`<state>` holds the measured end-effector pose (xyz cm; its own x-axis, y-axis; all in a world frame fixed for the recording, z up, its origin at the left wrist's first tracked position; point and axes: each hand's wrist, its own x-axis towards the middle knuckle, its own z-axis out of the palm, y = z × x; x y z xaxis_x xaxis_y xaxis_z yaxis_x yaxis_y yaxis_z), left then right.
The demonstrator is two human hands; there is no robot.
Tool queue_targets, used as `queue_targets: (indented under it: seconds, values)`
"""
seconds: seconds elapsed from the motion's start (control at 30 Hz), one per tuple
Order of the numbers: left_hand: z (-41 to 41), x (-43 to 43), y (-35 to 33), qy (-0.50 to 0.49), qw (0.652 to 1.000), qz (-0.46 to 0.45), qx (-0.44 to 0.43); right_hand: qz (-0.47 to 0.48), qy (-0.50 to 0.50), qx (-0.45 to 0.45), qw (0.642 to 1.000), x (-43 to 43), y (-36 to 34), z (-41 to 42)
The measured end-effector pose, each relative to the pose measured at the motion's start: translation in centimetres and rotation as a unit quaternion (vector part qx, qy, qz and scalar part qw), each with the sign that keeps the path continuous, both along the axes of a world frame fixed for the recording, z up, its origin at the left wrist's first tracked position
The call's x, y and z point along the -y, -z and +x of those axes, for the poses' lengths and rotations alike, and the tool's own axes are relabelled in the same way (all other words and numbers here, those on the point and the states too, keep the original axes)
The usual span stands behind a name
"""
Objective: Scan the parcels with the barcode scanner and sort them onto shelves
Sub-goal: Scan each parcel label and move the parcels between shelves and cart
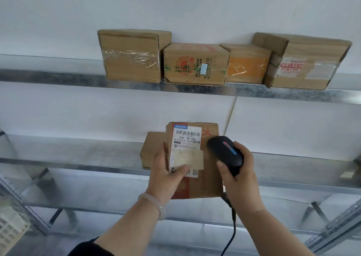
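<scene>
While the left hand (166, 174) grips the parcel (210, 181), thumb pressed flat on its label (186, 146) and fingers curled round the left edge, the right hand (240, 180) clasps the scanner (224, 153) in a closed fist. The parcel is a tall brown cardboard box with red print. It is held upright in front of the lower shelf (78, 164), label facing the camera. The label is white paper with a barcode along the top and a beige tape patch across its lower half.

The scanner is smooth black plastic with a rounded head and a red and blue stripe. Its head sits over the parcel's right side, just beside the label. A black cable (232, 234) hangs from it between the forearms. A pale, translucent bangle (154, 203) rings the left wrist.

Behind the parcel a flat box (153, 150) lies on the lower shelf; whether they touch I cannot tell. Both shelves are mottled grey sheet metal.

On the upper shelf (58, 78) four cardboard boxes stand in a row against the white wall:
- a taped box (130, 56) wrapped in crinkled clear tape
- a printed box (195, 64)
- an orange box (246, 65)
- a creased box (304, 64) with red lettering
</scene>
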<state>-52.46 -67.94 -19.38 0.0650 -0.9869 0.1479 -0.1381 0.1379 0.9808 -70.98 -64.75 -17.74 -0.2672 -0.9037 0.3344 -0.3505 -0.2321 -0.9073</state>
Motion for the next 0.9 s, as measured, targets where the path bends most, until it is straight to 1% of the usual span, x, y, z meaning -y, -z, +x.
queue_targets:
  seconds: [0.1,0.2,0.3,0.37,0.53,0.67,0.9]
  values:
    - [1.3,-0.9,-0.2,-0.015,0.999,-0.011,0.03,-0.026,-0.03,-0.019,0.999,-0.6,-0.2,1.2]
    - [3.0,-1.6,-0.7,-0.047,0.998,0.009,0.05,-0.041,-0.052,-0.029,0.997,-1.0,0.2,2.6]
    - [5.0,-2.3,-1.3,-0.059,0.998,0.02,-0.019,-0.07,-0.08,-0.042,0.993,-1.0,0.0,4.4]
    - [6.4,-2.8,-1.7,-0.068,0.996,0.032,-0.041,-0.087,-0.095,-0.053,0.99,-1.1,-0.5,6.0]
    - [10.4,-3.4,-2.4,-0.113,0.99,0.034,-0.071,-0.09,-0.128,-0.07,0.985,-0.8,-1.8,10.2]
    - [14.6,-4.3,-3.0,-0.147,0.987,0.007,-0.065,-0.119,-0.154,-0.077,0.978,-1.6,-3.3,15.2]
    - [22.3,-5.5,-2.7,-0.229,0.969,-0.032,-0.09,-0.121,-0.283,-0.061,0.949,-3.8,-4.9,24.5]
